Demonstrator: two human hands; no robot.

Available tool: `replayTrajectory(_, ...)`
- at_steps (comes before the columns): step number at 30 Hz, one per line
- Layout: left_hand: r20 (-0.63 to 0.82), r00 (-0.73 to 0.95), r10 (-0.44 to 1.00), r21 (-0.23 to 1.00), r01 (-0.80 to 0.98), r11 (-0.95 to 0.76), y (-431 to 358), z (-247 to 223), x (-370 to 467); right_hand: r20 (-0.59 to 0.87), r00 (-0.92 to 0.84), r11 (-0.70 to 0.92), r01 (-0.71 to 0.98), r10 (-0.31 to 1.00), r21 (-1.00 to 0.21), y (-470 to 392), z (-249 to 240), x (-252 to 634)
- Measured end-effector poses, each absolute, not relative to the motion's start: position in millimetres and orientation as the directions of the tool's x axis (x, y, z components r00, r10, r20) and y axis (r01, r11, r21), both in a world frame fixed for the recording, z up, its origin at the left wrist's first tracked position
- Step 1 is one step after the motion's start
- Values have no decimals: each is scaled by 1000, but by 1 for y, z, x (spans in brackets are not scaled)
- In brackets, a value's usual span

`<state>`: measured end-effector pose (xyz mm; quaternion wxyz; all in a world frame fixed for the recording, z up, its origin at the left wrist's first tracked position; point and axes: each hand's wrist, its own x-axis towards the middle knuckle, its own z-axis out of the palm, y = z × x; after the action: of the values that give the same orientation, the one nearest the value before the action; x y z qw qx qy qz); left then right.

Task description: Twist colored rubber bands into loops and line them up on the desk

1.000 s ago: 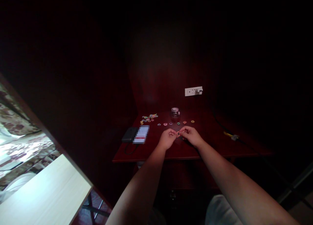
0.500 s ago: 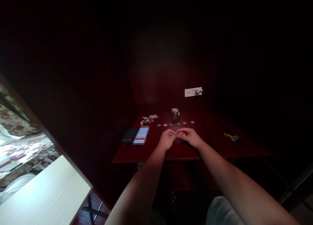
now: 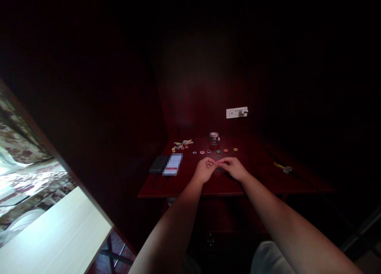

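Note:
My left hand (image 3: pixel 206 169) and my right hand (image 3: pixel 233 167) meet fingertip to fingertip above the dark red desk (image 3: pixel 262 178). Both are closed in a pinch on one small hair tie (image 3: pixel 218 163), reddish and mostly covered by the fingers. Just beyond them is a spaced row of small ring-shaped hair ties: a blue one (image 3: pixel 194 153), a pink one (image 3: pixel 202 152), a purple one (image 3: pixel 208 151), a green one (image 3: pixel 218 151), an orange-red one (image 3: pixel 225 150) and a yellow one (image 3: pixel 235 149).
Behind the row stands a clear jar (image 3: pixel 214 139). A loose pile of coloured hair ties (image 3: pixel 183 144) lies at the back left, with a phone (image 3: pixel 173 164) and a black power bank (image 3: pixel 158 164) in front. A cable with a grey connector (image 3: pixel 287 169) crosses the right side.
The fingertips of both hands have drawn closer together, and the hair tie between them shows less than before. The whole view has shifted slightly; the row and jar stay in place.

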<state>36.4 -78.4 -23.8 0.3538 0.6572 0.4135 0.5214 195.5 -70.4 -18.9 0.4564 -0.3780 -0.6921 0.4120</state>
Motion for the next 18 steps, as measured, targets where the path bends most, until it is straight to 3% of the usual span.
replayTrajectory(8,409,128,903,897,121,-424,-78,-23,37,333,-307,397,176,892,-901,-71,-18,196)
replayTrajectory(18,436,126,891,877,162,-452,-71,-30,34,322,-279,351,59,905,-935,-69,-21,194)
